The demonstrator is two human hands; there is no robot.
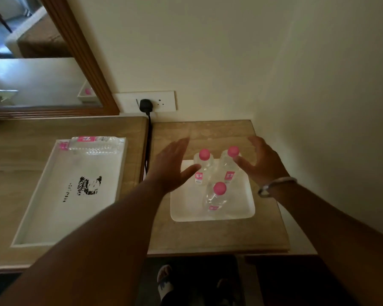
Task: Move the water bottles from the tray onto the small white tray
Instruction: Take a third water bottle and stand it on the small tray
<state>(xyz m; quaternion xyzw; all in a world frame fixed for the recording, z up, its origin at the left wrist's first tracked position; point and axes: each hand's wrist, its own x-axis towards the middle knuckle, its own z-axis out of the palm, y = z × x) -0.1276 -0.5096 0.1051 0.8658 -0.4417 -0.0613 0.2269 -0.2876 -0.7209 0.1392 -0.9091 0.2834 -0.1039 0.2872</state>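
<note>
Three clear water bottles with pink caps stand upright on the small white tray (186,208) on the right side table: one at the back left (203,164), one at the back right (229,164), one in front (216,197). A fourth bottle (93,145) lies on its side at the far end of the large white tray (42,195) with a black logo, on the left desk. My left hand (173,164) is open just left of the standing bottles. My right hand (261,161) is open just right of them, its thumb near the back right bottle's cap. Neither hand holds anything.
A black plug and cable (145,106) hang from the wall socket into the gap between the two surfaces. A wood-framed mirror (80,47) is on the wall at the left. The right wall runs close beside the side table. My feet show below its front edge.
</note>
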